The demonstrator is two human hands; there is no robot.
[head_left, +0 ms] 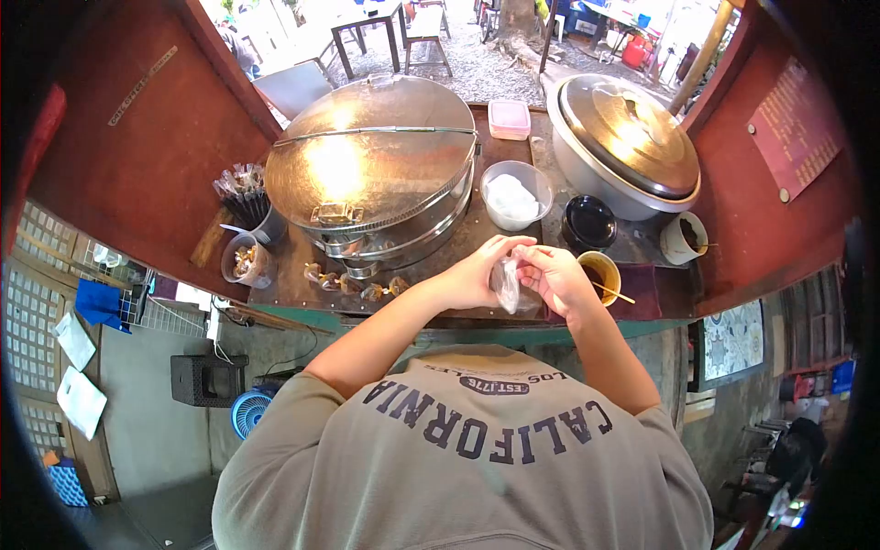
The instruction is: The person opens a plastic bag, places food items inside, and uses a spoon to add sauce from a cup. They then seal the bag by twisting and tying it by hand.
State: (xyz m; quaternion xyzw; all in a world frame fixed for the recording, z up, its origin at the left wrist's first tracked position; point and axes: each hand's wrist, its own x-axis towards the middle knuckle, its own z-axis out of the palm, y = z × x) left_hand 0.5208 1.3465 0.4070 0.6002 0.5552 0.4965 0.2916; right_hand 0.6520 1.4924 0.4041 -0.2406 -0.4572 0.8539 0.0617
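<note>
Close in front of my chest, a small clear plastic bag [505,286] hangs between my two hands, with its lower end pointing down. My left hand [477,272] is closed around the bag's left side. At the bag's upper part, my right hand [555,278] pinches with thumb and fingers. What is inside the bag is hard to make out. Just right of my right hand stands a yellow cup [612,266] of brown sauce with a stick in it. Beyond the hands, a clear tub [492,213] holds white, thin plastic-like material.
A large lidded metal steamer [367,174] fills the counter's left; a lidded white pot [587,165] stands right. Also here are black bowls [589,225], a dark-sauce cup [676,243], a pink-lidded box [509,117], small tied packets [348,284] and a straw holder [266,226]. Red side walls enclose the counter.
</note>
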